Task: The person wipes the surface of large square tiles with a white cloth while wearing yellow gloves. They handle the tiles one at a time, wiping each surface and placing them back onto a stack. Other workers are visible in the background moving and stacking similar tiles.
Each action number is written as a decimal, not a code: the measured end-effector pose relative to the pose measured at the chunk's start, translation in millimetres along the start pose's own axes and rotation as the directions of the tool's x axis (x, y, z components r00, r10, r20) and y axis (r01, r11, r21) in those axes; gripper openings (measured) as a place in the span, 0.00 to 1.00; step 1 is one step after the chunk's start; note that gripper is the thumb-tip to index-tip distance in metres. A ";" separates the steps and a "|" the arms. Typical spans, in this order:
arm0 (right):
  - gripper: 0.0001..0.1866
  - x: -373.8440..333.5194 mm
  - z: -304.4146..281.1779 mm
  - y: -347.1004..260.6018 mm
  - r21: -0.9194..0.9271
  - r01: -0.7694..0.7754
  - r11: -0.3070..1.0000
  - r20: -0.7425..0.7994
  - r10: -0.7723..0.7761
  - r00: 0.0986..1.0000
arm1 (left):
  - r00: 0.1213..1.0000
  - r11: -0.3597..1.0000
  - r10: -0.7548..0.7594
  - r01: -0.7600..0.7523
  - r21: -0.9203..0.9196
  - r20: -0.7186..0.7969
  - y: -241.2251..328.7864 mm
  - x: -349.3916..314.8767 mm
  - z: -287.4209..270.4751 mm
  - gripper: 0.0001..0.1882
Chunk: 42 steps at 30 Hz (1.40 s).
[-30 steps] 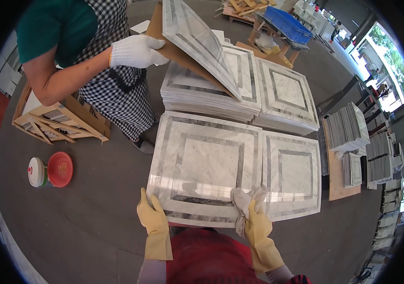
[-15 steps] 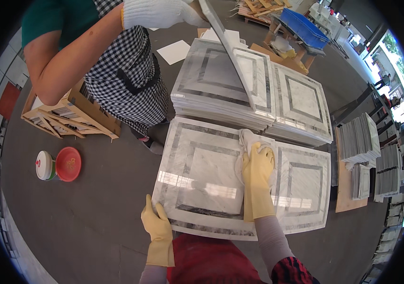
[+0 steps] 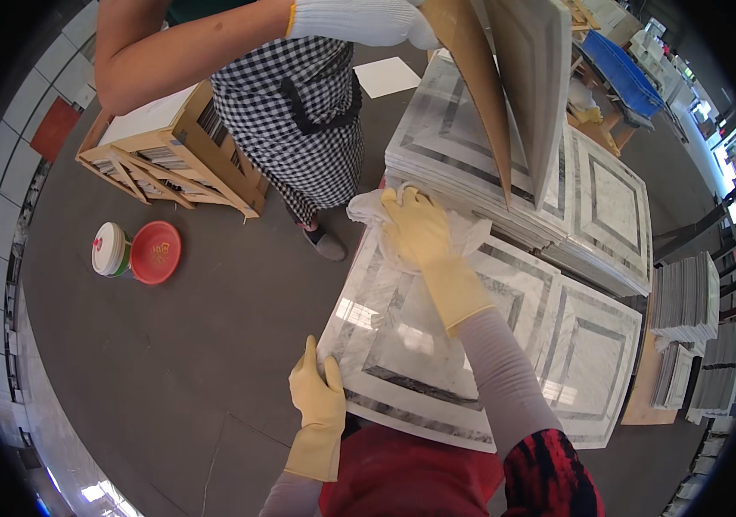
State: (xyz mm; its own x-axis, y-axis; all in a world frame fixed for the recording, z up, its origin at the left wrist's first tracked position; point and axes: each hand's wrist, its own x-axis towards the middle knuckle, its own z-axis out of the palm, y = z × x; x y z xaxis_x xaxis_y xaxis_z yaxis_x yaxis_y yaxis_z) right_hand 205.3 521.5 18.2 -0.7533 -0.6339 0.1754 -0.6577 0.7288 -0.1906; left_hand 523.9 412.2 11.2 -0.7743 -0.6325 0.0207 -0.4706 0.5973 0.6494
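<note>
Right hand (image 3: 419, 231) gripping a white cloth (image 3: 369, 209), bunched under my fingers at the far-left corner of the marble-patterned panel (image 3: 424, 338). My left hand (image 3: 319, 395), thumb and forefinger spread apart, touches its left edge, nearer me.

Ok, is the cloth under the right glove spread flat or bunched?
Bunched: creased folds of the whitish cloth stick out on both sides of the right hand. The part beneath the palm is hidden.
</note>
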 end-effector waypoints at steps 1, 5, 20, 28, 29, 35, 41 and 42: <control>0.28 4.8 -1.1 4.5 -0.004 -0.001 1.000 -0.011 0.001 1.000 | 1.000 1.000 0.010 -0.010 0.000 0.006 -2.0 1.1 1.8 0.28; 0.27 -3.5 15.5 -1.2 -0.062 0.067 0.996 -0.108 -0.074 0.991 | 1.000 1.000 -0.010 0.010 0.010 0.015 -5.1 -0.8 1.4 0.30; 0.25 -211.6 11.8 -210.2 0.007 0.272 0.962 -0.083 -0.270 0.959 | 0.984 0.535 -0.142 0.170 -0.827 0.110 -57.8 -9.2 -5.7 0.28; 0.25 -193.4 8.4 -111.3 0.089 0.102 0.991 -0.079 -0.095 0.992 | 0.885 0.504 -0.414 0.417 -0.757 0.212 -79.6 -66.2 -73.5 0.32; 0.26 -187.7 4.7 -82.7 0.044 0.021 0.999 -0.052 -0.018 0.998 | 0.866 0.488 -0.442 0.450 -0.748 0.233 -85.2 -73.6 -82.1 0.32; 0.30 -172.8 -10.8 63.6 -0.133 -0.463 0.876 -0.138 0.446 0.884 | 0.762 0.431 -0.598 0.568 -0.701 0.249 -129.9 -126.8 -128.6 0.32; 0.34 -148.2 -3.8 -26.5 -0.152 -0.418 0.896 -0.086 0.410 0.908 | 0.678 0.378 -0.664 0.669 -0.640 0.316 -147.4 -153.3 -132.8 0.32; 0.35 -149.5 0.4 -56.6 -0.132 -0.329 0.935 -0.064 0.324 0.944 | 0.671 0.381 -0.655 0.691 -0.615 0.348 -136.4 -145.4 -129.3 0.32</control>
State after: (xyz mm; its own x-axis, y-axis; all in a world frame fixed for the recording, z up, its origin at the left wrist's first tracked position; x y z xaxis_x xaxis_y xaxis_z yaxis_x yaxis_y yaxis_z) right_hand 355.1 574.9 2.4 -0.9235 -0.3461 0.1654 -0.3658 0.9244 -0.1081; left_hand 755.3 358.9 17.9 -0.3585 -0.6440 -0.6759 -0.4538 -0.5125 0.7290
